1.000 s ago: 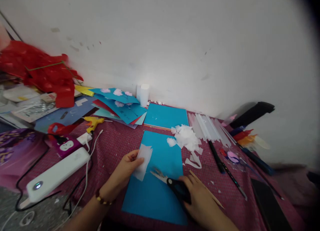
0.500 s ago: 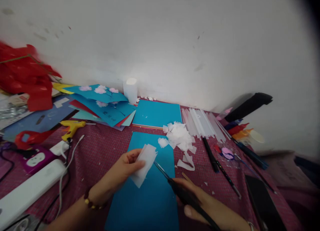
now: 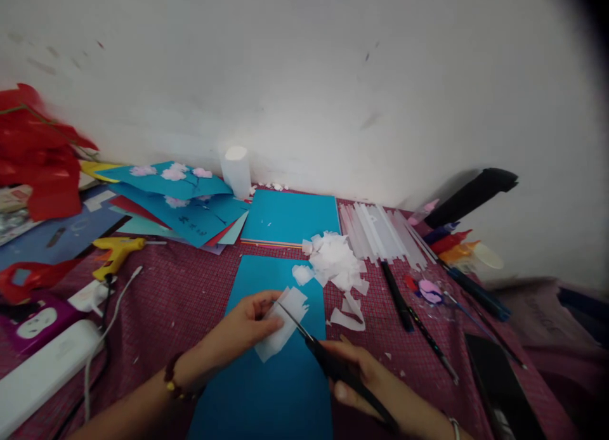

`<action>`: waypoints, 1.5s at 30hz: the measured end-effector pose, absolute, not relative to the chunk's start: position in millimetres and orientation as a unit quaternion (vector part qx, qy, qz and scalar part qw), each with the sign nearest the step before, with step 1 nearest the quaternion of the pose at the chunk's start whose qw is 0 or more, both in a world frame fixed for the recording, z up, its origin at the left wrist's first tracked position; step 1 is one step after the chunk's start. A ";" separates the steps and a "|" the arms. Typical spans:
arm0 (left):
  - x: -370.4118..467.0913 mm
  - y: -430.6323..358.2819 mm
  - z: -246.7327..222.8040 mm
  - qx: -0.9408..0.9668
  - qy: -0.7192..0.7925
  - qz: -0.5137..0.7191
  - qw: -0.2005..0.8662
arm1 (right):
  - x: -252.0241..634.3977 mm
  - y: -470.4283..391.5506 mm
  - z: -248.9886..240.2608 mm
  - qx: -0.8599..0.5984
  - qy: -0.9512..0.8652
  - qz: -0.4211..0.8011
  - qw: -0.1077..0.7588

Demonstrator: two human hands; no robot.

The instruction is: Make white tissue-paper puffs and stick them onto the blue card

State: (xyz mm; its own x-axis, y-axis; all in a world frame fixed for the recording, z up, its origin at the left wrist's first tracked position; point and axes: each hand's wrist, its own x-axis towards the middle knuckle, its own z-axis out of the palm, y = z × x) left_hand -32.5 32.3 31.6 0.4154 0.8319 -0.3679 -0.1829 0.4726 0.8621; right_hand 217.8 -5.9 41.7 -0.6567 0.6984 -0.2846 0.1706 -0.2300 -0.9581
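My left hand (image 3: 259, 316) pinches a small stack of thin white paper (image 3: 280, 338) between thumb and fingers, above a blue sheet (image 3: 271, 395). In my right hand (image 3: 356, 376) are black-handled scissors (image 3: 333, 364), gripped by the handles. Their blades reach across the white paper beside my left thumb. Just beyond lies a pile of cut white paper pieces (image 3: 337, 259), with one piece (image 3: 302, 274) apart from it on the blue sheet. A curled white paper scrap (image 3: 349, 316) rests to the right on the checked cloth.
At the back are a stack of blue card (image 3: 290, 218), a white roll (image 3: 236, 172) and blossom-decorated blue cards (image 3: 176, 199). A yellow glue gun (image 3: 117, 253) and white power strip (image 3: 52, 376) lie left. White strips (image 3: 380, 234), pens and a black phone (image 3: 504, 389) are right.
The scissors have moved up and left, so their blades now overlap the white paper. The paper has shifted slightly right in my left hand's grip. The whole view has turned a little.
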 end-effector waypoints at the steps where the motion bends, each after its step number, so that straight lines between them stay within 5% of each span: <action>1: -31.4 33.7 31.0 0.384 0.421 0.336 0.750 | 218.1 -5.5 42.9 -0.365 -0.588 0.695 0.196; 35: -43.1 59.5 16.3 0.396 0.519 0.256 0.712 | 249.7 -14.3 27.1 -0.388 -0.495 0.753 0.193; 45: -48.9 50.5 31.8 0.494 0.381 0.210 0.753 | 242.7 -10.6 22.0 -0.304 -0.464 0.820 0.142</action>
State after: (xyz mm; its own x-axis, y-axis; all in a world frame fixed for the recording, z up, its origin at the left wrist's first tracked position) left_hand -48.9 50.5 31.8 0.6217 0.6922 -0.3666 0.0607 0.4240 0.9036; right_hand 242.7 -10.6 22.0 -0.7745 0.5159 -0.3662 0.0490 -0.5282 -0.8477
